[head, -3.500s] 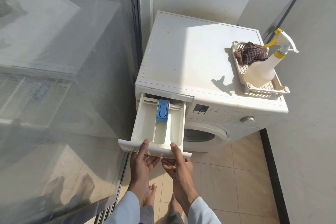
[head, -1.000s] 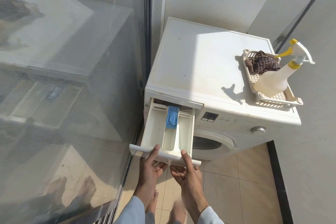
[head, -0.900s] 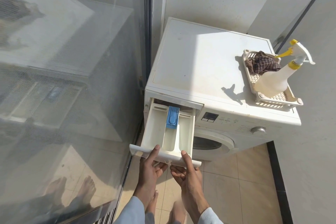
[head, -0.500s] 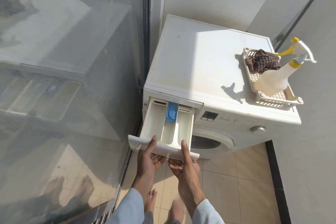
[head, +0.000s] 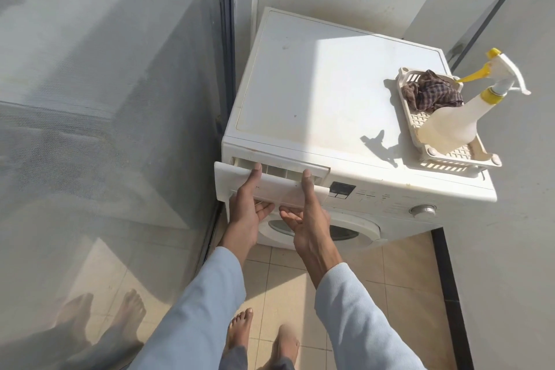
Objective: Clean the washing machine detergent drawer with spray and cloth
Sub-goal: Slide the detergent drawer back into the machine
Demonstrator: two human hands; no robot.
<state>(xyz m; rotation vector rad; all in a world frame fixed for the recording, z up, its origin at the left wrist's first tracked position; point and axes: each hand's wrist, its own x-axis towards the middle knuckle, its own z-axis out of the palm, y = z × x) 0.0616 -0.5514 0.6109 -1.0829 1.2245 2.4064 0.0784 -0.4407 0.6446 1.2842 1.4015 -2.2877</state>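
Head | two hands: left (head: 247, 207), right (head: 307, 213) gripping one drawer (head: 271, 186) | one spray bottle (head: 450, 126) | one cloth (head: 432, 94)

No text can be read.

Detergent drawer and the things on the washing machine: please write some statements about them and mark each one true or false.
1. Both hands, left hand and right hand, hold the detergent drawer front. True.
2. The drawer is fully pulled out. False: it is almost closed, only a narrow strip shows.
3. The spray bottle stands in the plastic basket. True.
4. The checked cloth lies on the floor. False: it is in the basket.
5. The basket sits on the machine's left side. False: right side.
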